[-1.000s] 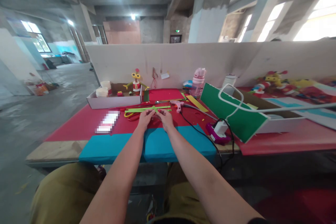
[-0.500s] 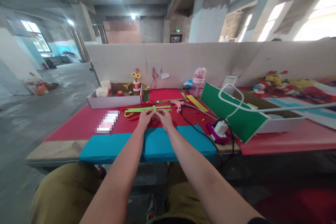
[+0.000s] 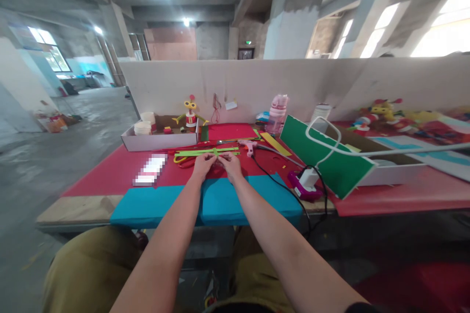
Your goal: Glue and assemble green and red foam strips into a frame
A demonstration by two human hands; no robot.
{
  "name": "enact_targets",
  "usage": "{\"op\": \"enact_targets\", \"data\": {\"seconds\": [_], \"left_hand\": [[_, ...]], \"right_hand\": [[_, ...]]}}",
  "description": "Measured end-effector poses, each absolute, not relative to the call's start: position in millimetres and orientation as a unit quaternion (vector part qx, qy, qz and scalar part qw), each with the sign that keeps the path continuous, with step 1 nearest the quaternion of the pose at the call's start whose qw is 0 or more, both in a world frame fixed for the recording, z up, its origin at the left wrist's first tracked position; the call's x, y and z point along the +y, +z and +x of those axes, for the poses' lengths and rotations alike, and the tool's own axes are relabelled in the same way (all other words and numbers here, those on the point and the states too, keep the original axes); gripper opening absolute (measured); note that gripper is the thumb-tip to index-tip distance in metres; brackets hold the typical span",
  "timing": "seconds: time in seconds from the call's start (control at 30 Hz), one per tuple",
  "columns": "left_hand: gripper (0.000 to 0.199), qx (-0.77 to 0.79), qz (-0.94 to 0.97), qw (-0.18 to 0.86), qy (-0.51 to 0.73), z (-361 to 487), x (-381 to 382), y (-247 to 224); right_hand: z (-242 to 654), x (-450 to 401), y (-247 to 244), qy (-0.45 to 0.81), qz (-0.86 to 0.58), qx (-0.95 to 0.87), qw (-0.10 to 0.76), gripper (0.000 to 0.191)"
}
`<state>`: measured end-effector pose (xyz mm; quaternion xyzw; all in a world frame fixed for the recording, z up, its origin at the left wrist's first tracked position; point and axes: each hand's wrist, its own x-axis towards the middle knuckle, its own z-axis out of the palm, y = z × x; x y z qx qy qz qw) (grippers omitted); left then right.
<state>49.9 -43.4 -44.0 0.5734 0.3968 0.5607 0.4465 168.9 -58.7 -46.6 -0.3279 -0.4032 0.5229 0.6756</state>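
My left hand and my right hand meet over the red table covering, fingertips nearly touching. Both pinch a narrow light-green paper strip whose upper end sticks up between them; its lower part is hidden by my fingers. Just beyond my fingertips, several long green strips lie sideways on the table. The yellow handles of a pair of scissors show left of my left hand. A pink hot glue gun lies to the right of my right hand.
A blue cloth covers the table's front edge. A phone-like blurred item lies left. At the back stand a white box with cups, a yellow-and-red figure and a pink bottle. A purple power strip and green board are right.
The green strip's upper end between my fingertips has shifted very slightly. Both hands keep almost the same place and pinch.
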Motion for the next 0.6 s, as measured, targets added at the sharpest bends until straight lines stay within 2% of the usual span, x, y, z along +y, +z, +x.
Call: {"op": "enact_targets", "data": {"seconds": [0.6], "left_hand": [[0.03, 0.374, 0.557, 0.486, 0.56, 49.0, -43.8, -43.2]], "right_hand": [[170.3, -60.9, -42.1, 0.552, -0.319, -0.397, 0.66, 0.039]]}}
